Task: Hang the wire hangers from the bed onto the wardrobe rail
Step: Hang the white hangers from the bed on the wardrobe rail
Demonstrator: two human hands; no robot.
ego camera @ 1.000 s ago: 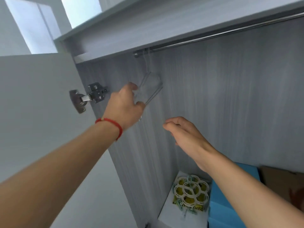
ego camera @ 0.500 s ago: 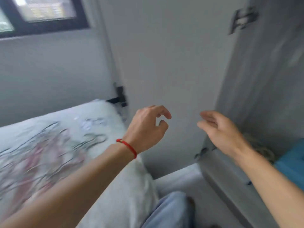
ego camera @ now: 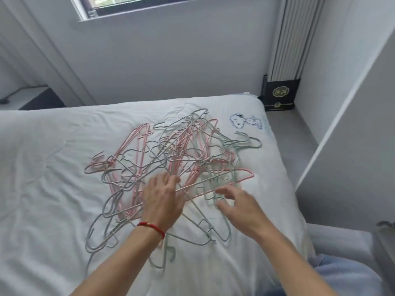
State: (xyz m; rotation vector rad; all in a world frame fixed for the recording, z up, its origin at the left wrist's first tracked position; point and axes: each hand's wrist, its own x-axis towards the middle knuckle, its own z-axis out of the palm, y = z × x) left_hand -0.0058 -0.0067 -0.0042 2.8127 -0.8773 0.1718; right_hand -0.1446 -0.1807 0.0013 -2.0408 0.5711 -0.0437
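Reaching into the tangled heap of pink, grey and pale green wire hangers (ego camera: 168, 167) on the white bed (ego camera: 42, 167), the person is at the pick-up step. The left hand (ego camera: 163, 199) lies over the heap, fingers curled down among the wires; whether its grip has closed on one cannot be told. The right hand (ego camera: 239, 205) hovers spread and holds nothing. The next move likely calls for freeing one hanger from interlocked hooks. A Snoopy print (ego camera: 245, 120) marks the bedding; a black box (ego camera: 280, 95) bears an unreadable gold emblem.

Illegible gold characters on black box (ego camera: 280, 97)
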